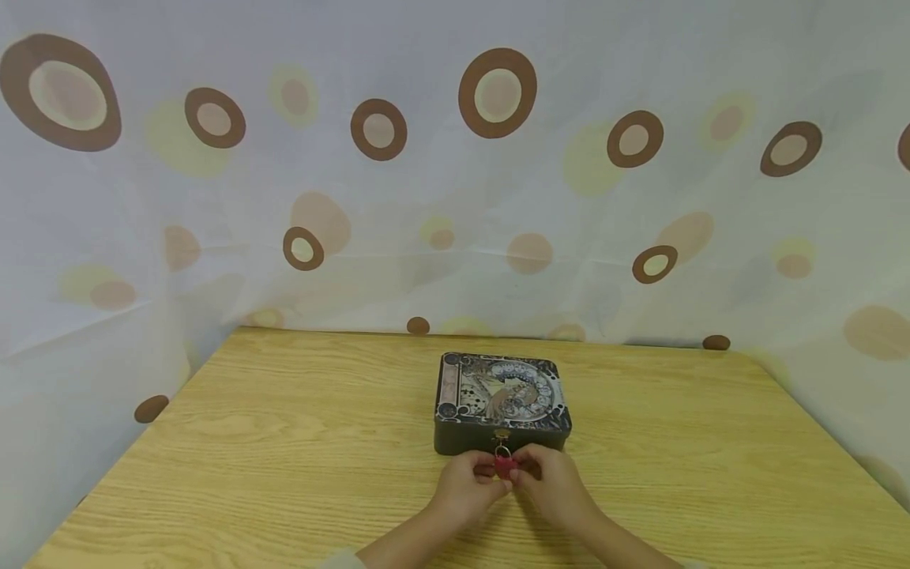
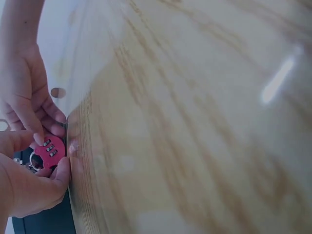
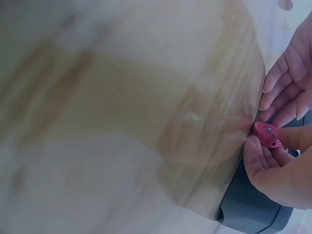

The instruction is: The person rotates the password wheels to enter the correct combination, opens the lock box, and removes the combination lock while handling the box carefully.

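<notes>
A pink combination padlock [image 1: 505,466] with several number dials is at the front of a dark decorated tin box [image 1: 505,395]. Its metal shackle [image 1: 503,451] rises to the box's brass-coloured latch [image 1: 502,434]; whether it is fastened is too small to tell. From the left, my left hand [image 1: 465,487] pinches the padlock between thumb and finger. My right hand [image 1: 557,486] holds its other side with thumb and forefinger. In the left wrist view, a right fingertip [image 2: 38,139] touches the padlock beside the dials. The box's lid is down.
The box stands on a wood-grain table [image 1: 320,427] with a glossy surface. Behind the table and along its sides hangs a pale curtain [image 1: 426,197] printed with brown and yellow ovals.
</notes>
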